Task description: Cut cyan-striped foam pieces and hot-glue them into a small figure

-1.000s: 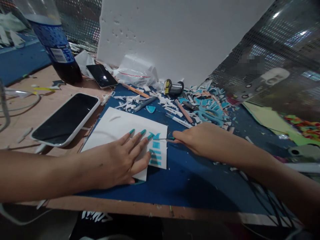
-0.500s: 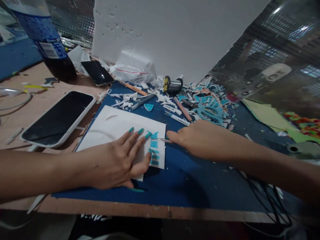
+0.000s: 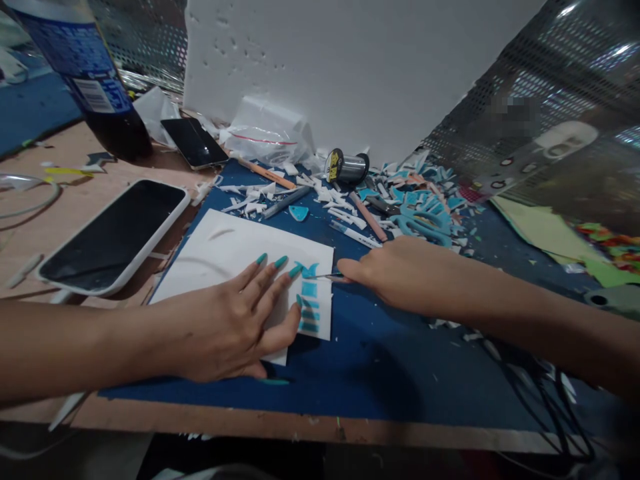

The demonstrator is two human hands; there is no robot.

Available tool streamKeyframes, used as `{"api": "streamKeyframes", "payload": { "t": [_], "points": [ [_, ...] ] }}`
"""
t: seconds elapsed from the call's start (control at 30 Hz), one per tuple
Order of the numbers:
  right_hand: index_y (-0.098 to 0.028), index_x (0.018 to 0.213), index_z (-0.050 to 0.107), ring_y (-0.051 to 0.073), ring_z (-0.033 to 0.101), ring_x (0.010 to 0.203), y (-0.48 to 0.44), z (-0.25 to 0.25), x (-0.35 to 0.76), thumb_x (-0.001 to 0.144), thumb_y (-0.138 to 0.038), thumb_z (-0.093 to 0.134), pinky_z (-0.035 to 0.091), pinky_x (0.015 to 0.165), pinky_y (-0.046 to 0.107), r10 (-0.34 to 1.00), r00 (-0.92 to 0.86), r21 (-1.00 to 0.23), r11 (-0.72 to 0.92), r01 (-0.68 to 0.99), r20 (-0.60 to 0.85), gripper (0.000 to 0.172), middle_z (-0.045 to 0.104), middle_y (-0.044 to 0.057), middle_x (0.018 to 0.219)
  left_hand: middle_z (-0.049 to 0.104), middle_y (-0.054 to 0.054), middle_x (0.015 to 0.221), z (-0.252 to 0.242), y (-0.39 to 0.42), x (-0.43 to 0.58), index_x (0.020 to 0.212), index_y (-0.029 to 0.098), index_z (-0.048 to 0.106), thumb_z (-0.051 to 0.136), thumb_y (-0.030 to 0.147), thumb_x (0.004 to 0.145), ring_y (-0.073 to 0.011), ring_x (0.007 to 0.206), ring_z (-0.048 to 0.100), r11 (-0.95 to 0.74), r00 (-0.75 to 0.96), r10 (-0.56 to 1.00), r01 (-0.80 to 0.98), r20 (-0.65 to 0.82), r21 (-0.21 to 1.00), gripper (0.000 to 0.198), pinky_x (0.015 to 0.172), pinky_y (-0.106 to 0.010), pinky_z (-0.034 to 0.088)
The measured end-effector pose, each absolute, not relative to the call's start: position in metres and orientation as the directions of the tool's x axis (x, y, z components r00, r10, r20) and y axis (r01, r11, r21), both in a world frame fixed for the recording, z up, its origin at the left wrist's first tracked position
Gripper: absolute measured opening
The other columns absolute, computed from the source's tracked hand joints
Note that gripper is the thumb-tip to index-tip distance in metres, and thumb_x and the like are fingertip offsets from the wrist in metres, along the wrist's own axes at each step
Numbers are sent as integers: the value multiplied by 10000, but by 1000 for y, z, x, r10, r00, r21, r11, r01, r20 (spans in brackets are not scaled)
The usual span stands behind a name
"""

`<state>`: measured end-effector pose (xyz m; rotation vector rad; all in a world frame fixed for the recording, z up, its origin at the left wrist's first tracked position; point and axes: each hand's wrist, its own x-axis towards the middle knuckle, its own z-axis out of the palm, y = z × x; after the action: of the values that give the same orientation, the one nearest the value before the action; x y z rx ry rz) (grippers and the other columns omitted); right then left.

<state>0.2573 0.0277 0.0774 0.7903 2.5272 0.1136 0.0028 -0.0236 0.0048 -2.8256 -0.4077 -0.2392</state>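
My left hand [image 3: 240, 317] lies with fingers spread on a white sheet [image 3: 210, 250], pressing it against the blue mat [image 3: 350, 387]. Its fingertips rest beside blue painted bars and shapes [image 3: 310, 289] near the sheet's right edge. From the right, my right hand [image 3: 387, 270] is closed around a thin-bladed knife [image 3: 327, 275]. The blade reaches over that edge to the upper blue shape; my fingers hide most of its handle.
Behind the sheet lie white and blue scraps, a white marker [image 3: 355, 235], blue-handled scissors [image 3: 425, 225] and a wire spool [image 3: 349, 167]. A phone [image 3: 115, 237] and a dark drink bottle [image 3: 95, 87] stand to the left. Black cables [image 3: 545, 400] lie at right.
The view has shifted slightly. Both hands keep nearly the same place on and beside the sheet, and the blade tip remains by the upper blue shape.
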Motion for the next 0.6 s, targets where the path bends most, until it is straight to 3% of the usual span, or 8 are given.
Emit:
{"api": "streamKeyframes", "payload": {
  "t": [0.43, 0.6],
  "points": [
    [-234, 829, 587, 141, 393, 367, 25, 77, 270, 828, -122, 505, 166, 454, 290, 623, -636, 203, 768, 607, -457, 139, 564, 2, 501, 515, -317, 1286, 7, -24, 3, 1234, 79, 461, 448, 567, 875, -446, 1222, 477, -922, 949, 243, 291, 203, -256, 605, 967, -576, 418],
    [-207, 890, 581, 157, 479, 436, 24, 77, 274, 820, -76, 439, 173, 459, 286, 613, -615, 249, 779, 575, -497, 206, 623, 27, 589, 522, -321, 1276, 7, -24, 4, 1227, 76, 463, 460, 554, 877, -438, 1217, 487, -916, 947, 239, 294, 215, -274, 592, 972, -560, 417]
  ]
}}
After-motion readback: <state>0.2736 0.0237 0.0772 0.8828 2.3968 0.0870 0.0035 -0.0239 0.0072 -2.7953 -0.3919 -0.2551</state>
